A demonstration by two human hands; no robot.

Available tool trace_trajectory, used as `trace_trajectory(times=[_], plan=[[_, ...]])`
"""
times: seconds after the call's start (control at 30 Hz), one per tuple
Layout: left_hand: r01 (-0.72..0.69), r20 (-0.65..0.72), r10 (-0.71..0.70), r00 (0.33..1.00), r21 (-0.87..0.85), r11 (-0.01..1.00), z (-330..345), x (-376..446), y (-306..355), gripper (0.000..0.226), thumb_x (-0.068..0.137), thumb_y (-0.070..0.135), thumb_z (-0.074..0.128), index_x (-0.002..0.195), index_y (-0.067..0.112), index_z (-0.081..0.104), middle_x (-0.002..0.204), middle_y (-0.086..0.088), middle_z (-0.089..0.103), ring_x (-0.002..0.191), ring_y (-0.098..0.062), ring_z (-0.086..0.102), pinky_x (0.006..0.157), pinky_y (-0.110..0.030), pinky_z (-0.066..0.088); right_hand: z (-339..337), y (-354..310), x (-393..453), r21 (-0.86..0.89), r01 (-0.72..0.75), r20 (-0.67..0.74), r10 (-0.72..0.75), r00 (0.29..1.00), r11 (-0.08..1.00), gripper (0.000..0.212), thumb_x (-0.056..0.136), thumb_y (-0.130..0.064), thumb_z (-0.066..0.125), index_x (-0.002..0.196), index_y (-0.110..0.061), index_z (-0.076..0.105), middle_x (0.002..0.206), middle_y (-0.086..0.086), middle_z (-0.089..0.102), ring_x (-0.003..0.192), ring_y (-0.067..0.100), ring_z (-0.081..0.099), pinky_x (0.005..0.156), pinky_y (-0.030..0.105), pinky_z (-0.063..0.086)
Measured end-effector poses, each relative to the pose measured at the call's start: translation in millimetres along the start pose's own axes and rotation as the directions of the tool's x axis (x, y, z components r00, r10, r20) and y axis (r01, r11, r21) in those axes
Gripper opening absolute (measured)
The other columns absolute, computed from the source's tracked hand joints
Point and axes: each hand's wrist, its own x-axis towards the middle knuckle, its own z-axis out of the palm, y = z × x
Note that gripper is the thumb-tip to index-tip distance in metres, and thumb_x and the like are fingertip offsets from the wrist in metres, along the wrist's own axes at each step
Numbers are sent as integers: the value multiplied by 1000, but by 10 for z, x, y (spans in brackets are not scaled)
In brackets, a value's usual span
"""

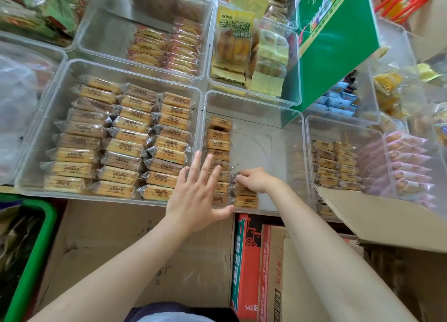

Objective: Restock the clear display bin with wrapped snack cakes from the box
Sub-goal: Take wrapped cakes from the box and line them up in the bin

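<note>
Leftmost, a green crate (pixel 36 249) stood on the floor beside a flattened cardboard box (pixel 116 244). Above them a full clear bin (pixel 31 152) held three tidy columns of wrapped snack cakes (pixel 125 137), packed edge to edge.

Left hand (pixel 196 191): flat, fingers straight and spread, palm down over the near left corner of the middle display bin (pixel 266 118). Fingertips lay across the column of cakes (pixel 219 142) running along that bin's left wall. Thumb reached toward the front rim.

Right hand (pixel 254 179): fingers curled down, pinching the crinkled wrapper end of a snack cake (pixel 244 191) at the top of a short second column. Another cake (pixel 245 202) lay just in front of it against the front wall. The rest of the bin floor to the right was bare plastic.

Below, a red carton (pixel 246 261) stood on the floor between the forearms. Further right, an open cardboard box (pixel 387 220) had its flap raised toward the shelf; contents too dark to tell. Behind it, another clear bin (pixel 312 128) held two columns of similar cakes and pink-wrapped rolls (pixel 408 167). A green box (pixel 338 43) leaned tilted over the back bins.
</note>
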Motion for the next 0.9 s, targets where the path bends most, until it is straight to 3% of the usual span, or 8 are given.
trace_trajectory(times=[0.1, 0.3, 0.43, 0.53, 0.63, 0.73, 0.83, 0.9], plan=[[-3, 1, 3, 1000, 16, 1000, 10, 6, 1, 105, 85, 87, 17, 160, 14, 28, 169, -15, 10, 156, -38, -1, 117, -55, 26, 70, 36, -21, -8, 13, -13, -13, 1000, 1000, 53, 105, -49, 38, 155, -34, 33, 160, 19, 19, 143, 37, 35, 117, 47, 29], [0, 16, 0, 1000, 36, 999, -10, -3, 16, 105, 85, 87, 10, 162, 16, 17, 170, -14, -2, 155, -38, -14, 120, -53, 19, 233, 52, -60, -46, -4, -65, 1, 998, 999, 54, 105, -54, 26, 157, -43, 16, 161, 15, 22, 146, 39, 27, 117, 53, 28], [-1, 31, -1, 1000, 47, 999, -34, -1, 12, 103, 86, 86, 10, 162, 18, 15, 170, -12, -4, 154, -37, -19, 121, -53, 16, 152, 61, -228, -82, -29, -78, 22, 997, 996, 62, 103, -56, 34, 159, -37, 15, 164, 11, 18, 150, 37, 17, 119, 55, 24], [-6, 38, 5, 999, 48, 999, -66, -23, 9, 102, 86, 86, 8, 160, 18, 27, 170, -11, 6, 153, -37, -20, 122, -54, 15, 72, 106, -500, -43, 22, -117, -27, 993, 999, 59, 104, -46, 42, 158, -28, 24, 161, 12, 25, 148, 36, 23, 117, 51, 27], [-1, 59, -2, 998, 51, 999, -89, -33, -3, 100, 85, 87, 5, 145, 20, 49, 166, -8, 27, 154, -35, -19, 123, -56, 11, -70, 186, -961, -2, 156, -235, -152, 960, 988, 45, 104, -39, 44, 146, -22, 47, 146, 9, 48, 130, 28, 48, 106, 44, 41], [70, 66, -73, 995, 38, 997, -171, -111, 109, 90, 89, 83, 15, 145, 23, 51, 169, -9, 17, 155, -32, -17, 123, -58, -8, -196, 405, -1654, 178, 346, -397, -255, 882, 921, 30, 104, -35, 46, 122, -23, 66, 116, -3, 66, 105, 15, 61, 89, 34, 51], [-21, -88, 1, 996, -227, 974, -287, -348, 626, 74, 89, 72, 32, 128, 20, 67, 161, -10, 36, 156, -30, 13, 126, -52, 5, -181, 817, -2408, 399, 563, -557, -297, 776, 724, 32, 104, -28, 48, 87, -16, 73, 80, 1, 69, 71, 12, 62, 64, 20, 47], [-74, -107, 12, 994, -594, 801, -422, -576, 1171, 71, 85, 69, 37, 121, 19, 71, 145, -3, 52, 142, -26, 40, 119, -47, 31, -93, 1179, -2780, 527, 638, -596, -292, 748, 562, 44, 104, -26, 48, 68, -9, 67, 64, 7, 61, 60, 19, 55, 58, 23, 43]])
